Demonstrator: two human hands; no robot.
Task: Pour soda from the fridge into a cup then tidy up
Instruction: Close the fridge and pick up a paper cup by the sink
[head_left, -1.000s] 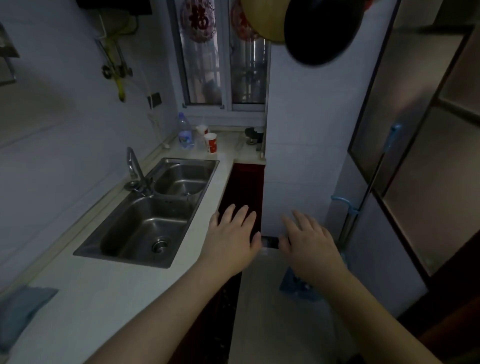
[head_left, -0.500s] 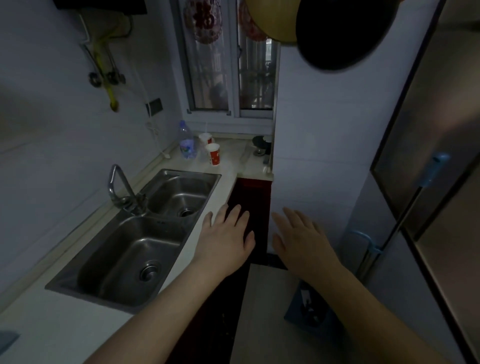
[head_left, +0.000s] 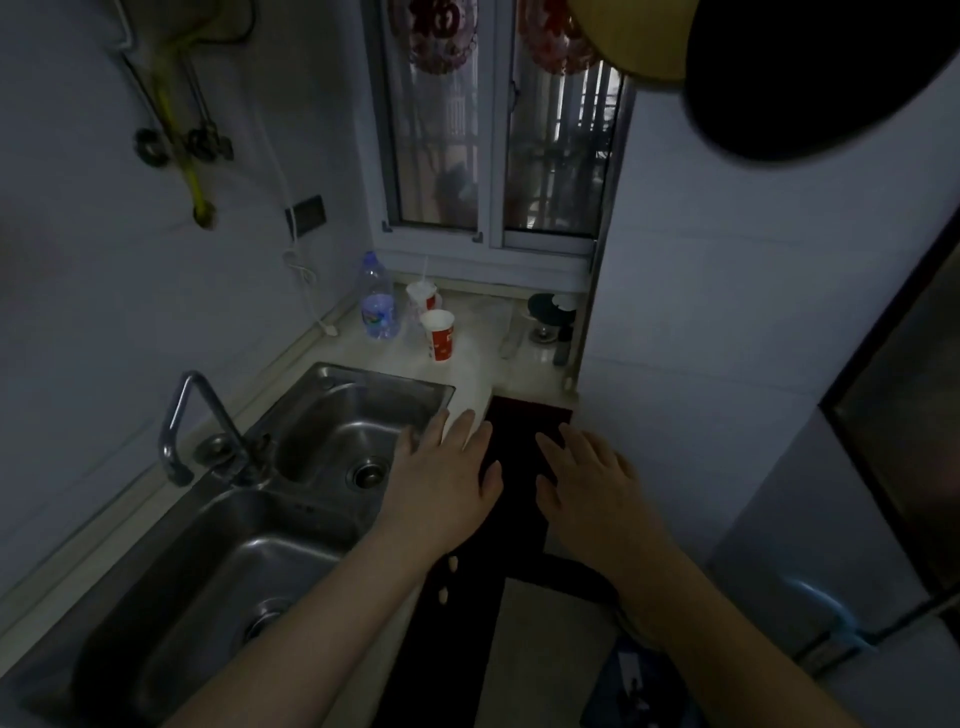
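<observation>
Reaching out palm-down with fingers straight and slightly spread, the left hand (head_left: 441, 480) holds nothing and hovers over the counter edge beside the near corner of the sink (head_left: 249, 530); the right hand (head_left: 592, 483) matches it, fingers extended and empty, over the dark cabinet front (head_left: 519, 441) just to its right, the two hands near each other but apart. Beyond the fingertips, at the far end of the pale countertop (head_left: 478, 358) under the window (head_left: 498, 130), a red-and-white paper cup (head_left: 439, 335) stands upright, with a second cup with a straw (head_left: 423, 296) just behind it and a clear plastic bottle (head_left: 378, 301) beside them to the left. A bent faucet (head_left: 192, 426) rises at the sink's left rim. The grey fridge (head_left: 831, 519) stands at the right edge, its door closed
</observation>
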